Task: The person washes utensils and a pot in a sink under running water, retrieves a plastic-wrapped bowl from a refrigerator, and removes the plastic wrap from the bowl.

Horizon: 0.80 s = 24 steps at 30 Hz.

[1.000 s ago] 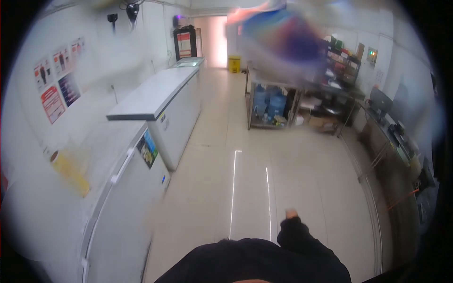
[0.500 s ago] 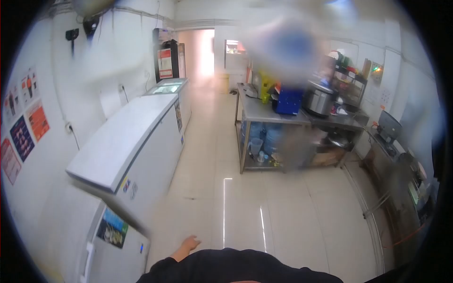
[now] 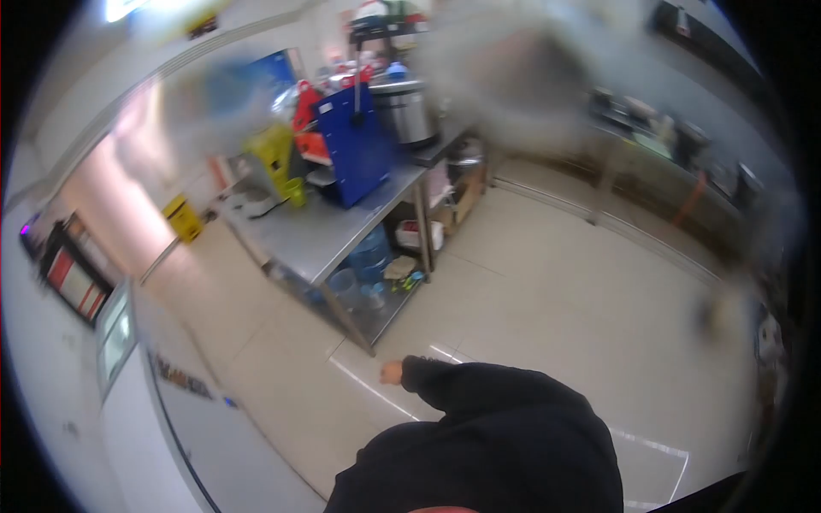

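Note:
My right hand point(image 3: 391, 373) shows small beyond the cuff of a black sleeve, over the tiled floor just below the near leg of a steel table point(image 3: 299, 235). Its fingers are too small to make out, and no held object can be seen. On that table are a blue panel point(image 3: 352, 145), a yellow object point(image 3: 272, 158) and a small yellow-green cup point(image 3: 295, 192). My left hand is out of view.
White freezers point(image 3: 137, 419) line the lower left. Clear containers point(image 3: 345, 289) and a blue water bottle point(image 3: 371, 255) sit on the table's lower shelf. A large metal pot point(image 3: 405, 115) stands behind the blue panel. More counters run along the right wall.
The view has turned right and tilted, bringing the steel table closer. My left hand has left the view at the bottom, and my right arm has come into it.

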Tool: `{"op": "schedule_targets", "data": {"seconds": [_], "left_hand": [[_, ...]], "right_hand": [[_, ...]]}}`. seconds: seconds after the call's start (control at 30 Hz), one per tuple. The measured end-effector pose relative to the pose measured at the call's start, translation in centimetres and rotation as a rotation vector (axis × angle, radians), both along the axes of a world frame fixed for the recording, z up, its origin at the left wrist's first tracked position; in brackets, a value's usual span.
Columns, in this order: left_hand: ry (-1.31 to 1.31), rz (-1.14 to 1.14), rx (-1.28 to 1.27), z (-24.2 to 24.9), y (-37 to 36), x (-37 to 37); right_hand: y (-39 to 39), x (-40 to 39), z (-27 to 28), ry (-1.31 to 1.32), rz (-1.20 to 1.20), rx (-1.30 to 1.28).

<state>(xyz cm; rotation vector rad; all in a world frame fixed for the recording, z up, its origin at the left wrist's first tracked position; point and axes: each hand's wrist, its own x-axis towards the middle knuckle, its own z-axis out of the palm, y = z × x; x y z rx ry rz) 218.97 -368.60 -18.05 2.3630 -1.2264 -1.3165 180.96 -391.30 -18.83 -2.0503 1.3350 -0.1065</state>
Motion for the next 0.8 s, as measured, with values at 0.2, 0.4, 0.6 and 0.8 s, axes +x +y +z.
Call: {"op": "schedule_targets", "data": {"seconds": [0.2, 0.4, 0.6, 0.8], "left_hand": [[-0.026, -0.049, -0.004, 1.4, -22.4, 12.6], [-0.037, -0.131, -0.029, -0.7, -45.0, 23.6], [-0.038, -0.054, -0.032, -0.2, -60.9, 35.6], [-0.009, 0.073, 0.008, -2.8, -68.9, 45.9]], "right_hand": [[-3.8, -4.9, -7.9, 0.453, -0.249, 0.461], [-19.4, 7.0, -10.2, 0.367, -0.25, 0.668], [-46.6, 35.1, 1.5, -0.105, -0.054, 0.949], [-71.7, 57.7, 2.8, -0.149, 0.168, 0.811]]}}
